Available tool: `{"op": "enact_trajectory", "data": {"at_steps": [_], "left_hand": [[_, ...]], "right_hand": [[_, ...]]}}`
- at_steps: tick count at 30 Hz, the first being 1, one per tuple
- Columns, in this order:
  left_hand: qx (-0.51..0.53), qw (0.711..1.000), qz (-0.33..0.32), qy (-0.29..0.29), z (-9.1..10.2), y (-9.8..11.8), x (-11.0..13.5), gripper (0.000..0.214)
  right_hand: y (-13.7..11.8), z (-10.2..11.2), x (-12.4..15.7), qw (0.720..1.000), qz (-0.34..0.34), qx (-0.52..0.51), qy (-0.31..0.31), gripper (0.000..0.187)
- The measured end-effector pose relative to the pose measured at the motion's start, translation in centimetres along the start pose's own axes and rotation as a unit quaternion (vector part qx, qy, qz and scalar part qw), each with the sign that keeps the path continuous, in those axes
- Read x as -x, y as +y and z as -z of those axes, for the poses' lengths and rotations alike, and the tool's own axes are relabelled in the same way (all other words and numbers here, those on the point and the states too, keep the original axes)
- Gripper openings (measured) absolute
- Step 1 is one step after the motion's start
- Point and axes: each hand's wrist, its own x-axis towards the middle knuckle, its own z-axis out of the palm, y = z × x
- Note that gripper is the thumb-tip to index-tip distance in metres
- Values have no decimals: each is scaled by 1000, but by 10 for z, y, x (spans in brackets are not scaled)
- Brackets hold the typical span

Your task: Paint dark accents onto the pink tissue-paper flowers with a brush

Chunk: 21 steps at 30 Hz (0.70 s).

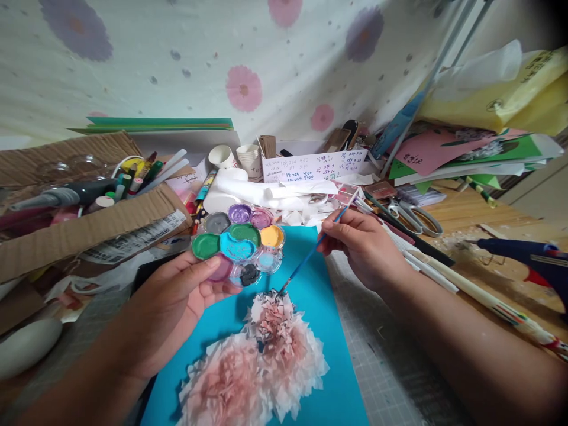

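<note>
My left hand (186, 290) grips the lower left edge of a flower-shaped paint palette (238, 244), thumb on top. Its wells hold green, turquoise, purple, grey, yellow, pink and black paint. In my right hand (355, 242) is a thin blue paintbrush (306, 258), pinched between thumb and fingers and slanting down to the left. The brush tip meets the top edge of a crumpled tissue-paper flower (273, 319), pink in the middle with dark marks along its rim. Larger white-and-pink paper ruffles (226, 378) lie below it on a turquoise sheet (341, 361).
At the left stands a cardboard box (133, 219) with pens and bottles. Paper cups (222, 157) and white paper pieces (248, 188) are behind the palette. Scissors (415, 219), long sticks (483, 293) and a blue glue gun (523, 248) lie at right, below stacked coloured paper (444, 151).
</note>
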Motion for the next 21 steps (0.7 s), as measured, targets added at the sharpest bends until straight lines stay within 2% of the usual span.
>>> {"op": "enact_trajectory", "data": {"at_steps": [4, 12, 17, 21], "left_hand": [[14, 1000, 2, 5, -1, 0, -1, 22], [5, 1000, 8, -19, 3, -2, -1, 7], [4, 1000, 9, -15, 2, -1, 1, 8], [3, 999, 5, -35, 3, 0, 1, 5]], "right_hand": [[1, 1, -1, 1000, 0, 1, 4, 21], [-2, 3, -1, 1000, -3, 15, 12, 19], [0, 3, 0, 1000, -4, 21, 8, 20], [1, 4, -1, 1000, -2, 17, 13, 21]]}}
